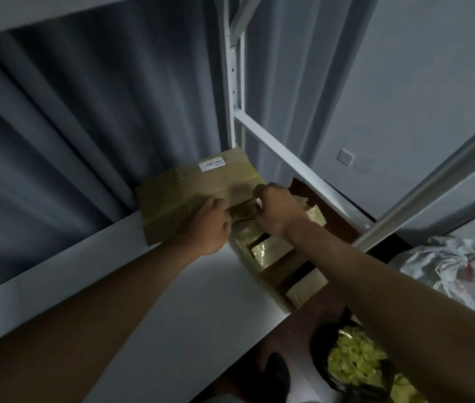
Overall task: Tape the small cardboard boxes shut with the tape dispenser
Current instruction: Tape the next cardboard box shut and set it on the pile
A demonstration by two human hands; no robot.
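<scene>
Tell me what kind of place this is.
Probably a storeroom or packing corner: a white metal shelf rack, a taped cardboard box on its shelf, and more wrapped boxes on the level below.

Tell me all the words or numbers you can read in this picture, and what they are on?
White sticker on the taped brown cardboard box lying on the white shelf: it has blue print, but that is too small and blurred to read.
No other writing, brand, number or sign can be read anywhere in the head view.

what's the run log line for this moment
left hand | right hand | both grip small brown cardboard box | beside taped brown cardboard box | white shelf
</scene>
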